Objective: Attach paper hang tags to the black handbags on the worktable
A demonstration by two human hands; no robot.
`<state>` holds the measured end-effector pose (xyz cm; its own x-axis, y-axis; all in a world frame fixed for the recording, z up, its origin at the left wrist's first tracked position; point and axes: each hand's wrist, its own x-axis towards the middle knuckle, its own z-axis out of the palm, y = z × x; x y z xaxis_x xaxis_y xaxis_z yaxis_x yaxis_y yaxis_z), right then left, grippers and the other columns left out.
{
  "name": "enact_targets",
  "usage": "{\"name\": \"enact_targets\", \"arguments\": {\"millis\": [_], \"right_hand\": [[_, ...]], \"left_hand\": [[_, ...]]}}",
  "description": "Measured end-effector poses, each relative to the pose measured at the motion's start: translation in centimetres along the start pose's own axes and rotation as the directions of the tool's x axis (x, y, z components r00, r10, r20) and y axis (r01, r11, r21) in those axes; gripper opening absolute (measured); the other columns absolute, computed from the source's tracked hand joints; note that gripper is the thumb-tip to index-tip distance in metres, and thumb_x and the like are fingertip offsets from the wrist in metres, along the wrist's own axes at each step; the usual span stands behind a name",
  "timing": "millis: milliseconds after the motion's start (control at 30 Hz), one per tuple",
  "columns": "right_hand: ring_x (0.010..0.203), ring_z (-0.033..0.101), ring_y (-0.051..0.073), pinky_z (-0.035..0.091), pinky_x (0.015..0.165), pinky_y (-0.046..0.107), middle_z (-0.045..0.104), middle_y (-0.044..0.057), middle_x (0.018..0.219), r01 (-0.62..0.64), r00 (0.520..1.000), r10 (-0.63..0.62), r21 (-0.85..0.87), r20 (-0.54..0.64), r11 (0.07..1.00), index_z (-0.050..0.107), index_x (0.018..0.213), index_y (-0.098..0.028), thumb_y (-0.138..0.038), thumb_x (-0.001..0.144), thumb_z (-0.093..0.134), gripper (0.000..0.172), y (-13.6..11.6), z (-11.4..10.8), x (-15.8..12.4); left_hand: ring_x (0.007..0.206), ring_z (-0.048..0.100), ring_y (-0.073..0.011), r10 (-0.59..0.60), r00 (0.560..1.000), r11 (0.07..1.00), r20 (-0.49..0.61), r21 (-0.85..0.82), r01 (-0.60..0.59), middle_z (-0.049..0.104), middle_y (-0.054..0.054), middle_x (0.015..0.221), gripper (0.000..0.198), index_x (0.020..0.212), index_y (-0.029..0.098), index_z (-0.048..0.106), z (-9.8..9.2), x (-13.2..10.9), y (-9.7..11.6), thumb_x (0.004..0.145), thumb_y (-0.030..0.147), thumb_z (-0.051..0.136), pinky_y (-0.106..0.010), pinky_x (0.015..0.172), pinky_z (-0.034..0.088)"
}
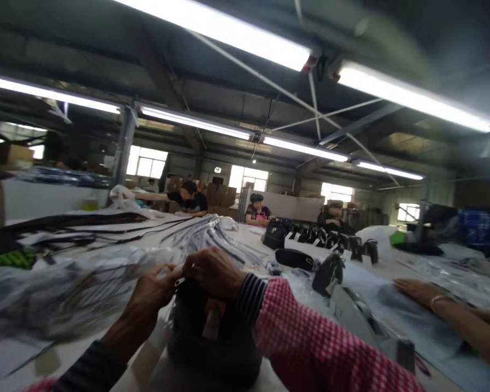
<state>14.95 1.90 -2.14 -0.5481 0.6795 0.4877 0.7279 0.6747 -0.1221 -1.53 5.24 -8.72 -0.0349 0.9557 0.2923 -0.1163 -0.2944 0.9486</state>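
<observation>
A dark handbag [212, 356] stands upright on the table right in front of me. At its top left edge, the fingers of my left hand [147, 299] are pinched together beside a small metal zipper pull [180, 281]. My right hand [214, 272] curls over the bag's top, its fingertips close to those of the left; what exactly they pinch is hidden. An orange-brown tab [214, 311] shows on the bag's side below my right hand. Both hands are closed at the bag's upper edge.
Clear plastic wrapping [93, 294] and dark straps [93, 219] lie to the left. Small black bags [330, 239] stand in a row behind, right of centre. A co-worker's hand [418, 292] rests flat on sheeting at right. Other people sit across the table.
</observation>
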Motion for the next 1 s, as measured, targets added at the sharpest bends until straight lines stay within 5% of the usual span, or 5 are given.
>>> {"name": "enact_targets", "arguments": {"millis": [100,233,500,800,1000], "right_hand": [[0.067,0.059,0.012,0.042,0.065,0.023,0.066,0.000,0.073,-0.045,0.994,0.016,0.279,0.107,0.959,0.074,0.090,-0.018,-0.017,0.086,0.064,0.011,0.7,-1.1,0.5],[0.070,0.061,0.013,0.046,0.067,0.025,0.067,0.001,0.076,-0.147,0.972,0.023,0.527,0.234,0.837,0.075,0.092,-0.016,-0.014,0.084,0.064,0.014,2.6,-2.0,0.5],[0.092,0.053,0.016,0.043,0.081,0.029,0.057,0.001,0.094,0.005,0.999,0.017,0.404,-0.051,0.915,0.078,0.091,-0.023,-0.002,0.075,0.063,0.030,2.1,-0.1,-0.9],[0.077,0.053,0.015,0.042,0.071,0.028,0.060,0.002,0.086,-0.074,0.997,0.058,0.396,0.052,0.915,0.080,0.092,-0.021,-0.022,0.079,0.075,0.014,2.9,-0.9,-0.5],[0.074,0.054,0.014,0.041,0.069,0.027,0.059,0.000,0.077,-0.023,1.000,0.012,0.452,0.027,0.892,0.078,0.080,-0.017,-0.026,0.080,0.075,0.009,3.2,-0.3,0.3]], "left_hand": [[0.038,0.031,-0.0077,-0.097,0.995,0.995,0.012,-0.013,0.097,0.038,0.008,0.047,0.029,0.073,0.021,0.057,0.8,-0.4,0.0,0.061,0.038,0.077,-0.018,0.038,0.018],[0.041,0.032,-0.0067,-0.048,0.997,0.995,0.054,-0.081,0.053,0.043,0.007,0.051,0.030,0.073,0.020,0.054,1.5,0.0,-0.6,0.068,0.041,0.074,-0.017,0.039,0.019],[0.040,0.028,-0.0050,-0.088,0.989,0.980,0.114,-0.168,0.107,0.037,0.010,0.048,0.037,0.072,0.019,0.051,1.7,0.5,-1.2,0.064,0.044,0.077,-0.018,0.040,0.016],[0.037,0.025,-0.0041,-0.048,0.999,0.988,0.010,-0.145,0.049,0.033,0.012,0.043,0.043,0.074,0.019,0.053,0.2,-0.9,-0.2,0.061,0.049,0.080,-0.016,0.038,0.013],[0.035,0.025,-0.0018,-0.075,0.997,0.996,0.025,-0.044,0.076,0.066,-0.005,0.064,0.038,0.074,0.015,0.059,-1.0,-1.9,0.6,0.061,0.044,0.079,-0.018,0.035,0.012]]}}
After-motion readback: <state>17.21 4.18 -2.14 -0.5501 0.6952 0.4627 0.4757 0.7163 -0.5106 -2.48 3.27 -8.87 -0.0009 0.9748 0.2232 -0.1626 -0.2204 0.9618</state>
